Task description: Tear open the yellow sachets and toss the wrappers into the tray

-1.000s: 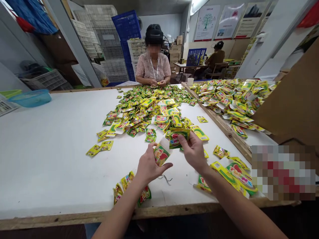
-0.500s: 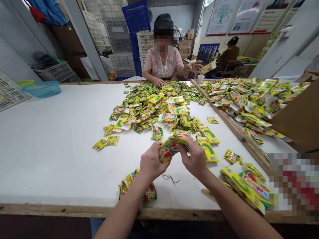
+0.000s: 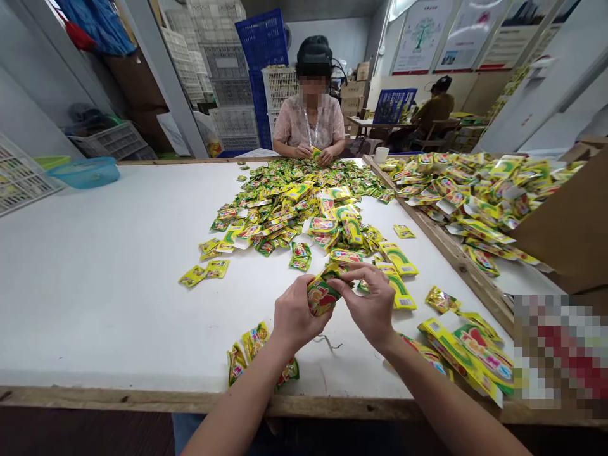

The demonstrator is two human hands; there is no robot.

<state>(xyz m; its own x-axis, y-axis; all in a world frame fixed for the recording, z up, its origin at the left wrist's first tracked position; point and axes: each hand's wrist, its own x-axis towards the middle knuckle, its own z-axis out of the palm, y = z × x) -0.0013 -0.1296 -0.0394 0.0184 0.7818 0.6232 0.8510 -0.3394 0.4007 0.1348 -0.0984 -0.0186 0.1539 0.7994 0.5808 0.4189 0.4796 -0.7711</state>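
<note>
My left hand (image 3: 293, 315) and my right hand (image 3: 371, 303) meet over the white table (image 3: 104, 297), near its front edge. Together they pinch one small yellow-green packet (image 3: 322, 295) with a red picture on it. My left hand cups it from below and the left; my right fingertips press its top right corner. A large heap of similar packets (image 3: 304, 202) spreads across the table's middle, just beyond my hands. A few loose sachets (image 3: 251, 348) lie under my left wrist.
Across the table a person (image 3: 311, 120) handles a packet. A second pile (image 3: 475, 190) lies right of a wooden strip (image 3: 446, 253). Finished packets (image 3: 465, 354) sit at the front right. A brown cardboard box (image 3: 570, 221), blue tub (image 3: 88, 172) and stacked crates (image 3: 228, 76) surround the table.
My right hand brought a packet from the heap to my left hand; both hands now close on it together and have drawn slightly nearer. The person opposite lowered an outstretched arm.
</note>
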